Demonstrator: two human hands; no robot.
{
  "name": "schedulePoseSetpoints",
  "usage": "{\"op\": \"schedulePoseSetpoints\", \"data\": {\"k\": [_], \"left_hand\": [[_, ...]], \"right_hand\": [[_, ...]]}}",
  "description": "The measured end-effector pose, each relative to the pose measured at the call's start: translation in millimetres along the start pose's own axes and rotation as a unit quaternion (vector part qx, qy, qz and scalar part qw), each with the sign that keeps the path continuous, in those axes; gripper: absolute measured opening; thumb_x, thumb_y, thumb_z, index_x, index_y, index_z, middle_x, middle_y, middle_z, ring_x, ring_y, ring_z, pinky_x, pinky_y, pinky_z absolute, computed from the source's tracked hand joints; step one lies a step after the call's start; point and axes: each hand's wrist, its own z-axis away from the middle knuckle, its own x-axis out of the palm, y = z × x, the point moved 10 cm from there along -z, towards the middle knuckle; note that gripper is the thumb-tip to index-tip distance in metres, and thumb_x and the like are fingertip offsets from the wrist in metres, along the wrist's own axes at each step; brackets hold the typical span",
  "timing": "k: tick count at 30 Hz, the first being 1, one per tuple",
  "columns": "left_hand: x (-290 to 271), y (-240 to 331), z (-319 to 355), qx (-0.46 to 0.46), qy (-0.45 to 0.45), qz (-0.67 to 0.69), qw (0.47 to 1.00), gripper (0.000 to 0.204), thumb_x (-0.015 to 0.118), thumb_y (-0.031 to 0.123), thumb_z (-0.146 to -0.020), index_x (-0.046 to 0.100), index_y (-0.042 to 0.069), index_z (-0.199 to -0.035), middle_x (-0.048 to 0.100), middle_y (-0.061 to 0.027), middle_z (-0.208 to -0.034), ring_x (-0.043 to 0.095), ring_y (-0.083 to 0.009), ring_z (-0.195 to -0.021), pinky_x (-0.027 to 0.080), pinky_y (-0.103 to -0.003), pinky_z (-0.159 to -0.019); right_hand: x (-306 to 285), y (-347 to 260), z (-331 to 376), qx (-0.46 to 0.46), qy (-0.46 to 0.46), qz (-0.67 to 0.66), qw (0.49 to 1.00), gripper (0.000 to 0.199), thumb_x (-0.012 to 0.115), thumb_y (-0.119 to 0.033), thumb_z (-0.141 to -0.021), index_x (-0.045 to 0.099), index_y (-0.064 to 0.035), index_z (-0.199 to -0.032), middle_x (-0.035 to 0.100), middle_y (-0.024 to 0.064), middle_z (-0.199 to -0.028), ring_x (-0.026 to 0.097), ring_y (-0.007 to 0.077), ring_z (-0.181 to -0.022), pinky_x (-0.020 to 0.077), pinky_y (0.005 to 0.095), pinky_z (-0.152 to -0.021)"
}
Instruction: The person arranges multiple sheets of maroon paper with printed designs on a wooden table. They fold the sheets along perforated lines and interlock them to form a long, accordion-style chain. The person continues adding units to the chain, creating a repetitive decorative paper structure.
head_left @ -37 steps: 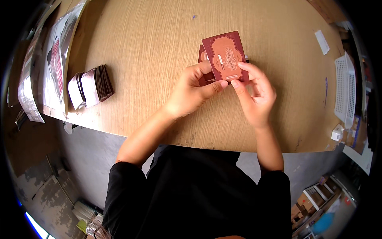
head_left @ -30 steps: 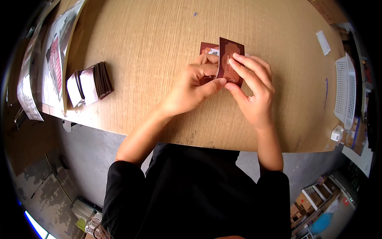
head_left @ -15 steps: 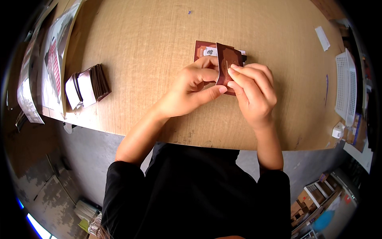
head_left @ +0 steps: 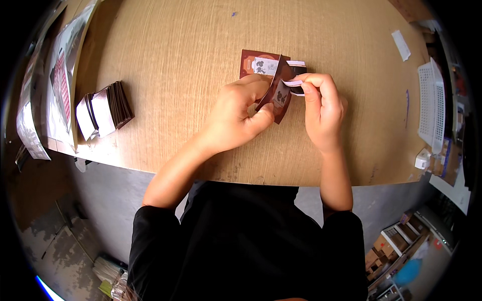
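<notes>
My left hand (head_left: 243,113) grips a dark red-brown printed card (head_left: 280,92) between thumb and fingers and holds it tilted up on edge. A small pale panel with a grey picture shows on its face. Close on its right, the fingertips of my right hand (head_left: 321,108) pinch the end of a thin pale pinkish strip (head_left: 292,83), whose other end meets the card. Lying behind the raised card is another red-brown card (head_left: 247,61) with a pale picture panel. Black and white pieces (head_left: 299,69) stick out beside the right fingertips, partly covered by them.
To the left on the wooden table (head_left: 175,75) stands a stack of dark brown and white cards (head_left: 113,108). Clear plastic-wrapped sheets (head_left: 57,85) lie along the left edge. At the right are a white perforated basket (head_left: 432,105) and a white paper slip (head_left: 400,45).
My right hand has come off the card's face and now pinches a pale strip at its right. The raised card has tilted over, showing the picture panel. The view has shifted slightly.
</notes>
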Motion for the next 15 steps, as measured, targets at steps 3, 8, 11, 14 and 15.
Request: {"op": "schedulePoseSetpoints", "data": {"k": [3, 8, 11, 14, 15], "left_hand": [[0, -6, 2, -0.034, -0.023, 0.042, 0.998, 0.009, 0.054, 0.004, -0.069, 0.051, -0.004, -0.069, 0.051, -0.0119, -0.066, 0.048, -0.0192, -0.055, 0.039, -0.03, -0.05], [2, -15, 7, -0.084, -0.046, 0.141, 0.985, 0.008, 0.054, 0.001, -0.069, 0.049, -0.002, -0.064, 0.045, -0.0053, -0.057, 0.043, -0.0089, -0.052, 0.035, -0.026, -0.046], [1, -18, 8, -0.096, -0.07, 0.139, 0.983, 0.01, 0.053, 0.0, -0.069, 0.047, -0.001, -0.062, 0.044, -0.0026, -0.057, 0.041, -0.007, -0.052, 0.033, -0.025, -0.045], [1, -22, 9, -0.109, -0.119, 0.104, 0.981, 0.009, 0.052, -0.001, -0.071, 0.047, -0.002, -0.063, 0.047, -0.0018, -0.06, 0.044, -0.0076, -0.054, 0.036, -0.024, -0.048], [0, -24, 10, -0.12, -0.145, 0.101, 0.977, 0.007, 0.051, -0.001, -0.072, 0.047, -0.002, -0.066, 0.051, -0.0026, -0.064, 0.048, -0.0081, -0.057, 0.04, -0.024, -0.051]], "right_hand": [[7, 18, 0, 0.094, -0.04, -0.154, 0.983, 0.015, 0.043, -0.011, -0.093, 0.05, 0.0015, -0.087, 0.061, 0.0063, -0.083, 0.056, 0.0106, -0.069, 0.0453, 0.0225, -0.065], [10, 30, 3, 0.153, -0.089, -0.284, 0.942, 0.021, 0.039, -0.019, -0.095, 0.047, -0.0018, -0.087, 0.06, 0.0092, -0.083, 0.056, 0.0116, -0.067, 0.0449, 0.0233, -0.061], [11, 42, 5, 0.202, -0.086, -0.355, 0.909, 0.021, 0.039, -0.021, -0.095, 0.044, -0.0028, -0.086, 0.06, 0.0106, -0.082, 0.055, 0.0126, -0.063, 0.0449, 0.0239, -0.059], [14, 47, 7, 0.227, -0.102, -0.341, 0.907, 0.02, 0.04, -0.02, -0.095, 0.045, -0.004, -0.083, 0.059, 0.0066, -0.076, 0.054, 0.0102, -0.06, 0.0422, 0.0219, -0.055], [15, 49, 9, 0.241, -0.103, -0.334, 0.905, 0.021, 0.04, -0.019, -0.095, 0.046, -0.0041, -0.082, 0.059, 0.0049, -0.075, 0.054, 0.009, -0.059, 0.0412, 0.0206, -0.054]]}}
